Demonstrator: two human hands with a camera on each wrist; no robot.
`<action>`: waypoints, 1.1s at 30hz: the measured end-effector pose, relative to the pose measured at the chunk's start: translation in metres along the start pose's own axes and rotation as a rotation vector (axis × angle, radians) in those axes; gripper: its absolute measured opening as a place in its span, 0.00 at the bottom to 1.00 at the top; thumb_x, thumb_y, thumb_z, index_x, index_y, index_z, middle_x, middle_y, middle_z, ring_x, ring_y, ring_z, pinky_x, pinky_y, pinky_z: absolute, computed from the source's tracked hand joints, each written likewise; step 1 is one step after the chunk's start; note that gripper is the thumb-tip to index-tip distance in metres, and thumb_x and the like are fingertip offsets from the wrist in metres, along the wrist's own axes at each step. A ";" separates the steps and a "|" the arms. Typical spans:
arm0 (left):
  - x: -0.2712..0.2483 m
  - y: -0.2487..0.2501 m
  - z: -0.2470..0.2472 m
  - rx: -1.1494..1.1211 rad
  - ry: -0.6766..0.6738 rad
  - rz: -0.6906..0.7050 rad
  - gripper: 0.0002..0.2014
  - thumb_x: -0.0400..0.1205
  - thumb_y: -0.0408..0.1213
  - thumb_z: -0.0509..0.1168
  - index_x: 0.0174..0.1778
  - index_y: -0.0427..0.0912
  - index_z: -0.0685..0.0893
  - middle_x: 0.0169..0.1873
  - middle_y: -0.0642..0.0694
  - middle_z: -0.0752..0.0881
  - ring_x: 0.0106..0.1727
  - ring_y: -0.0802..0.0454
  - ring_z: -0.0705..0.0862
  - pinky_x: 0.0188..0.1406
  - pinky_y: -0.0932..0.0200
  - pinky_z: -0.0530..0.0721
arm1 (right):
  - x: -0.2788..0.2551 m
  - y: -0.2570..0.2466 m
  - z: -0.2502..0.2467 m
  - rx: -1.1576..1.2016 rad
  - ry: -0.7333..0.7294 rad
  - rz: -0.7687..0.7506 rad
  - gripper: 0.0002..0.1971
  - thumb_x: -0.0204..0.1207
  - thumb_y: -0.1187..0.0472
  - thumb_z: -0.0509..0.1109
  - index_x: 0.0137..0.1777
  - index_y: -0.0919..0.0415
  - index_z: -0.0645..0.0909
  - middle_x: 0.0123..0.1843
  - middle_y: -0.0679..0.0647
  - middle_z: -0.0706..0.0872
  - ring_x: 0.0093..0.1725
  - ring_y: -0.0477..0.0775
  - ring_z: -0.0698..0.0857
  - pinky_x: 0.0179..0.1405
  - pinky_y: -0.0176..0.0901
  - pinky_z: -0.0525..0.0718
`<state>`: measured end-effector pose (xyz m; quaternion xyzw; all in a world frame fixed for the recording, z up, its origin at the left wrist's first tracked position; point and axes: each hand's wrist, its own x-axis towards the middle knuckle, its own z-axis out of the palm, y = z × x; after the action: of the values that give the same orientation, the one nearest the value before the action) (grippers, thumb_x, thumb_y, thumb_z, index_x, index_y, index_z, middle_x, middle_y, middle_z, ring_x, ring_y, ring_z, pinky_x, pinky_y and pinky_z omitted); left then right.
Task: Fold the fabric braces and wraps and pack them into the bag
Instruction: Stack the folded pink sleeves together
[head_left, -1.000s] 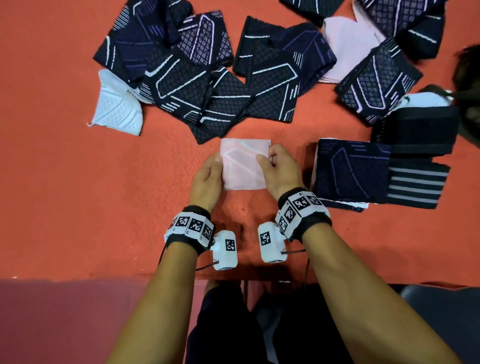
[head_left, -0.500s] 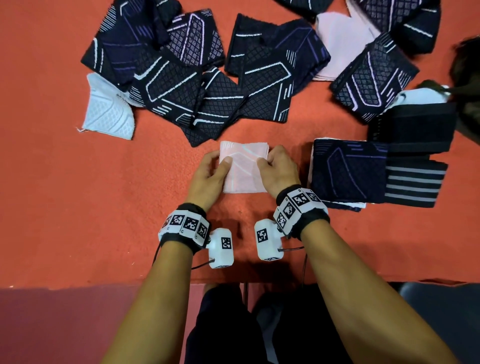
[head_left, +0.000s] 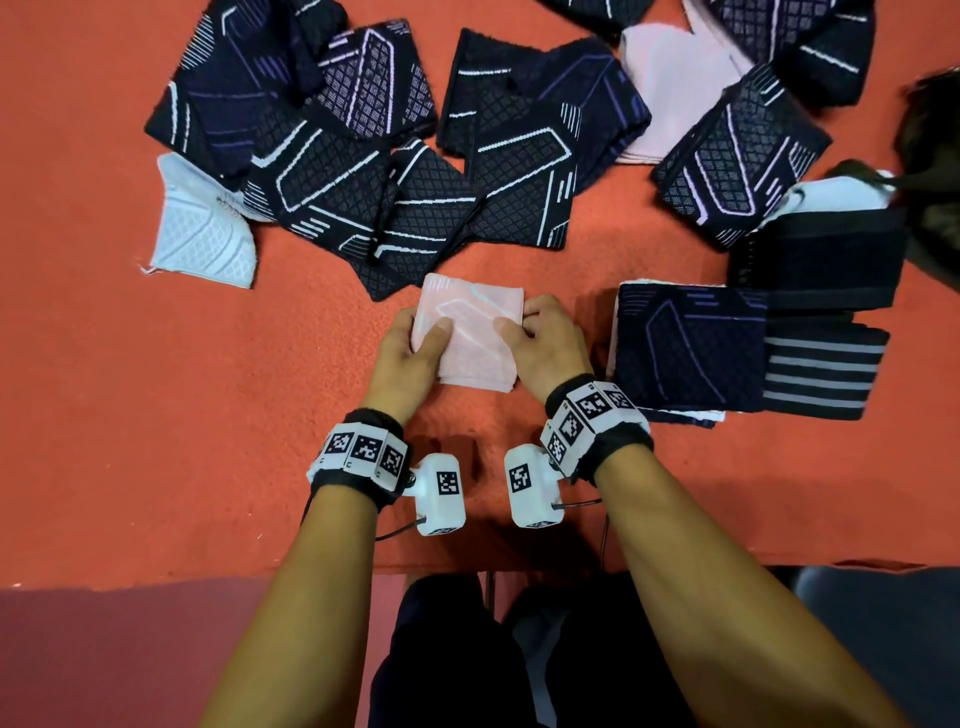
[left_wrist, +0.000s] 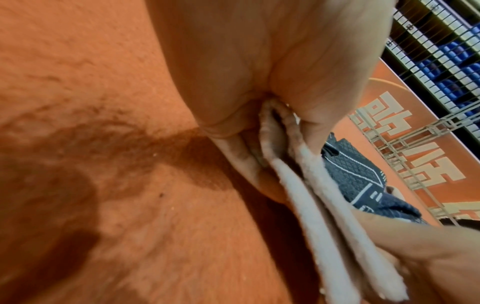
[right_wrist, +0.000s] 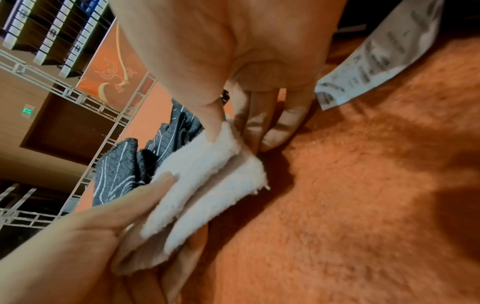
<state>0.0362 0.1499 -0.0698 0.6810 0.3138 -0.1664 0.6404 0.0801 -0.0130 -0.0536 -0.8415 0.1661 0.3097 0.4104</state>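
The orange counter (head_left: 130, 415) carries a spread of dark patterned braces (head_left: 363, 171) beyond the pink brace (head_left: 478, 332), and a folded dark stack (head_left: 691, 348) lies just to its right. The pink brace (folded into layers, as the wrist views show) sits at the counter's middle near the person. The left hand (head_left: 410, 358) pinches its left edge, thumb on top; the right hand (head_left: 545, 348) pinches the right edge, fingers (right_wrist: 283, 123) curled beneath.
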 end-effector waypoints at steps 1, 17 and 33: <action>0.001 0.002 0.001 -0.022 0.019 -0.010 0.11 0.88 0.40 0.64 0.63 0.39 0.80 0.49 0.50 0.88 0.46 0.60 0.85 0.46 0.65 0.83 | -0.001 -0.002 -0.001 0.008 -0.016 -0.015 0.13 0.82 0.51 0.70 0.60 0.56 0.75 0.51 0.51 0.87 0.49 0.53 0.84 0.47 0.42 0.75; 0.004 0.025 0.017 -0.075 0.028 0.103 0.10 0.87 0.42 0.65 0.54 0.40 0.89 0.49 0.45 0.92 0.49 0.53 0.88 0.54 0.50 0.87 | -0.005 -0.019 -0.042 0.107 0.106 -0.172 0.19 0.75 0.60 0.78 0.60 0.54 0.74 0.40 0.46 0.84 0.43 0.53 0.84 0.49 0.49 0.84; -0.017 0.095 0.090 -0.036 -0.207 0.218 0.08 0.82 0.32 0.71 0.54 0.34 0.88 0.44 0.47 0.92 0.45 0.52 0.87 0.47 0.55 0.87 | -0.027 0.007 -0.139 0.335 0.221 -0.206 0.17 0.72 0.61 0.76 0.57 0.52 0.75 0.36 0.52 0.85 0.37 0.52 0.85 0.49 0.60 0.87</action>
<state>0.1006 0.0600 0.0027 0.6787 0.1730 -0.1596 0.6957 0.1097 -0.1274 0.0257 -0.8029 0.1721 0.1400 0.5532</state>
